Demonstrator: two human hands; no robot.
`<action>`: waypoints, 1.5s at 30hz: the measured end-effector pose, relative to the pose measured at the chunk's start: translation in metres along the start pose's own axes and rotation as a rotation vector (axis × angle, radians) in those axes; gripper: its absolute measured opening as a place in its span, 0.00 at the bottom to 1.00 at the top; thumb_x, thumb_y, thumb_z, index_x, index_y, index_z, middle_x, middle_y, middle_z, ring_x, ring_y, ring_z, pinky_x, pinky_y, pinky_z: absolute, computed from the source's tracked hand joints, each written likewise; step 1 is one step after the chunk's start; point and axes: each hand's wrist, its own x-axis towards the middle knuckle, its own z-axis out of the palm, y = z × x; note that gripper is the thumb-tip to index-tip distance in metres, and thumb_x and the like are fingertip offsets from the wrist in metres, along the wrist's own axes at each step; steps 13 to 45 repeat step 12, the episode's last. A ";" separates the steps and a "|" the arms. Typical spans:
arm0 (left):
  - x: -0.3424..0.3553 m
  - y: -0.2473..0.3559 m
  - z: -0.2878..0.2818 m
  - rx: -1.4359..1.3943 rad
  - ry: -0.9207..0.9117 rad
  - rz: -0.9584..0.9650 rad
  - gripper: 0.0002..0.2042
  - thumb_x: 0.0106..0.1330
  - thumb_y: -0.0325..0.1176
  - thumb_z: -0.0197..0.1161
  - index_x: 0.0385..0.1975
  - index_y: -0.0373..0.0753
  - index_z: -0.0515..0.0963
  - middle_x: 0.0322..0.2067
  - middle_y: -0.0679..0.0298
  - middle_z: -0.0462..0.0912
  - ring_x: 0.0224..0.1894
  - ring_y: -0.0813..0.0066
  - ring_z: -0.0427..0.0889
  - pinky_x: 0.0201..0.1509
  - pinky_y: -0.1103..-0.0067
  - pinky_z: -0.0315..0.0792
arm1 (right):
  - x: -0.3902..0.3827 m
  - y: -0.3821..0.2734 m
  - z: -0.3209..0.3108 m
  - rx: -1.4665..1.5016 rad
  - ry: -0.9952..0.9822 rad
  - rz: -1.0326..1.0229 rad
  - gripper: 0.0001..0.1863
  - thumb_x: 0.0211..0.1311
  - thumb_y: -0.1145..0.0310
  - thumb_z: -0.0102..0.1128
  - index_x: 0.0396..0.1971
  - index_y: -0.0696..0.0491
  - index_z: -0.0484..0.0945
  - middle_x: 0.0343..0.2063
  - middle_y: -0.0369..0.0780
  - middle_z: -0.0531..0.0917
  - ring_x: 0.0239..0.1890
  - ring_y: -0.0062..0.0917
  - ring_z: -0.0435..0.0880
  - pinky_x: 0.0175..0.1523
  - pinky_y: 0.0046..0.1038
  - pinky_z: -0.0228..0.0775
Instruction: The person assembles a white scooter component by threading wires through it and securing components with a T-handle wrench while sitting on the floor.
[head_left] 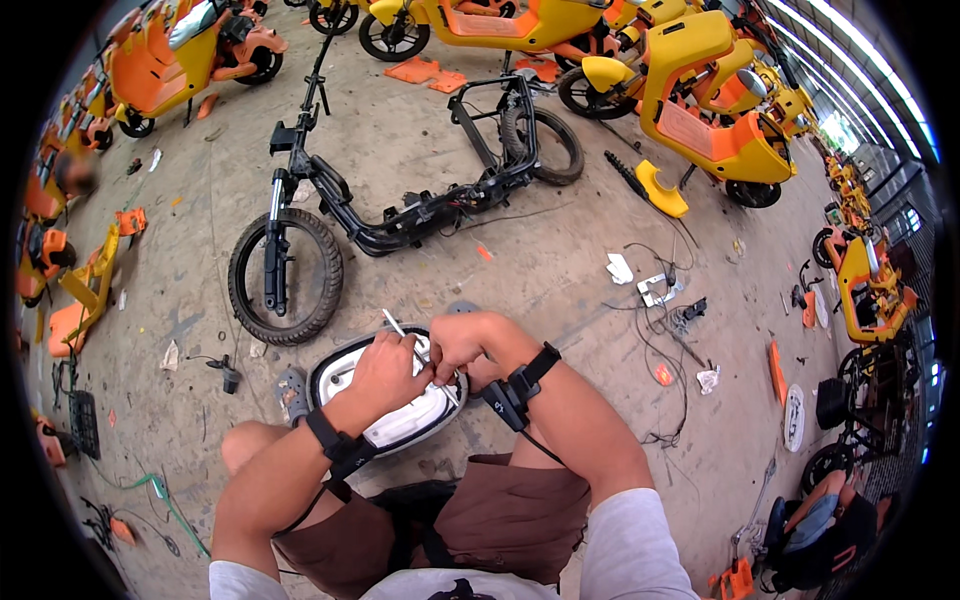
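Note:
In front of my knees lies an upturned scooter seat (400, 420), its white plastic underside showing inside a dark rim. My left hand (385, 372) is closed over a thin white rod (392, 321), whose far end sticks out past the fingers. The rod slants across the seat's underside. My right hand (463, 345) is closed in a pinch right beside the left one, over the seat's right part. What its fingertips hold is hidden.
Beyond the seat stands a bare black scooter frame (410, 220) with its front wheel (287, 275) nearby. Cables and a metal bracket (660, 290) lie to the right. Yellow scooters (700, 110) line the far side. A person (835, 525) crouches at the lower right.

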 end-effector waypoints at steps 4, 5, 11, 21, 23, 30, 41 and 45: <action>-0.002 0.001 0.001 -0.012 0.020 -0.026 0.23 0.54 0.40 0.68 0.43 0.26 0.79 0.39 0.41 0.81 0.47 0.46 0.79 0.54 0.63 0.73 | -0.002 -0.005 -0.001 -0.002 -0.012 0.064 0.12 0.46 0.64 0.77 0.30 0.54 0.88 0.24 0.36 0.87 0.23 0.21 0.81 0.29 0.28 0.71; -0.002 0.001 0.002 -0.006 0.043 -0.019 0.23 0.54 0.40 0.68 0.42 0.26 0.79 0.40 0.41 0.82 0.47 0.46 0.79 0.55 0.63 0.73 | -0.002 -0.005 -0.001 -0.002 -0.003 0.071 0.13 0.46 0.64 0.77 0.30 0.54 0.88 0.24 0.36 0.87 0.23 0.21 0.80 0.29 0.28 0.71; -0.004 -0.005 -0.003 -0.084 -0.073 -0.093 0.27 0.55 0.41 0.68 0.49 0.26 0.77 0.43 0.42 0.82 0.51 0.47 0.78 0.57 0.65 0.72 | 0.004 -0.007 0.003 -0.037 -0.001 0.086 0.12 0.49 0.63 0.76 0.32 0.52 0.89 0.24 0.38 0.88 0.25 0.23 0.82 0.29 0.28 0.73; -0.002 -0.004 -0.003 -0.083 -0.072 -0.087 0.27 0.55 0.41 0.68 0.49 0.26 0.77 0.43 0.42 0.82 0.51 0.47 0.78 0.57 0.65 0.72 | 0.009 -0.001 0.007 -0.036 -0.010 0.083 0.11 0.50 0.63 0.75 0.32 0.52 0.89 0.24 0.38 0.87 0.25 0.23 0.82 0.29 0.28 0.73; -0.002 -0.004 -0.003 -0.083 -0.072 -0.087 0.27 0.55 0.41 0.68 0.49 0.26 0.77 0.43 0.42 0.82 0.51 0.47 0.78 0.57 0.65 0.72 | 0.009 -0.001 0.007 -0.036 -0.010 0.083 0.11 0.50 0.63 0.75 0.32 0.52 0.89 0.24 0.38 0.87 0.25 0.23 0.82 0.29 0.28 0.73; -0.002 -0.004 -0.003 -0.083 -0.072 -0.087 0.27 0.55 0.41 0.68 0.49 0.26 0.77 0.43 0.42 0.82 0.51 0.47 0.78 0.57 0.65 0.72 | 0.009 -0.001 0.007 -0.036 -0.010 0.083 0.11 0.50 0.63 0.75 0.32 0.52 0.89 0.24 0.38 0.87 0.25 0.23 0.82 0.29 0.28 0.73; -0.002 -0.004 -0.003 -0.083 -0.072 -0.087 0.27 0.55 0.41 0.68 0.49 0.26 0.77 0.43 0.42 0.82 0.51 0.47 0.78 0.57 0.65 0.72 | 0.009 -0.001 0.007 -0.036 -0.010 0.083 0.11 0.50 0.63 0.75 0.32 0.52 0.89 0.24 0.38 0.87 0.25 0.23 0.82 0.29 0.28 0.73; -0.002 -0.004 -0.003 -0.083 -0.072 -0.087 0.27 0.55 0.41 0.68 0.49 0.26 0.77 0.43 0.42 0.82 0.51 0.47 0.78 0.57 0.65 0.72 | 0.009 -0.001 0.007 -0.036 -0.010 0.083 0.11 0.50 0.63 0.75 0.32 0.52 0.89 0.24 0.38 0.87 0.25 0.23 0.82 0.29 0.28 0.73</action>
